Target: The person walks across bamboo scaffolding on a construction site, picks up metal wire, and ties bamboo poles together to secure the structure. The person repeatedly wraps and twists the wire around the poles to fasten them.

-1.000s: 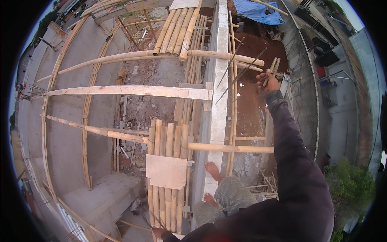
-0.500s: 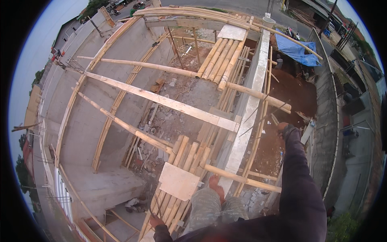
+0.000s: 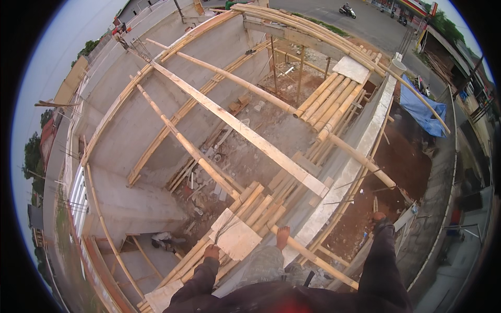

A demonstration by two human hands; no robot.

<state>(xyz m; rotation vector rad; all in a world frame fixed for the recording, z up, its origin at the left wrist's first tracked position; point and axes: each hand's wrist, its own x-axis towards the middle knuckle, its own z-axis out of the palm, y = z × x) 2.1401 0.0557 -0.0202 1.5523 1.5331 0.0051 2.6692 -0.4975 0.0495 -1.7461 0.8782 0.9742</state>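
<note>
My left hand [image 3: 211,252] is closed around thin dark wires [image 3: 224,228], whose ends reach over a pale board [image 3: 237,239]. That board lies on bamboo poles [image 3: 254,206] laid side by side. Out to the right, my right hand [image 3: 379,217] is closed on a short light-coloured stick [image 3: 375,204]; its kind is too small to make out. My bare foot [image 3: 283,237] is by the concrete beam [image 3: 334,201], next to a bamboo pole [image 3: 318,259] that crosses it.
A long plank [image 3: 245,136] spans the rubble-strewn floor far below. Another bamboo bundle [image 3: 334,99] with a board lies ahead. A blue tarp [image 3: 422,107] hangs beyond the red soil [image 3: 402,151] on the right. Thin rods [image 3: 360,180] stick out by the beam.
The view has swung, so the structure sits further right and lower. My left hand has moved forward with the wires, to the board. My right hand still holds the stick out to the side.
</note>
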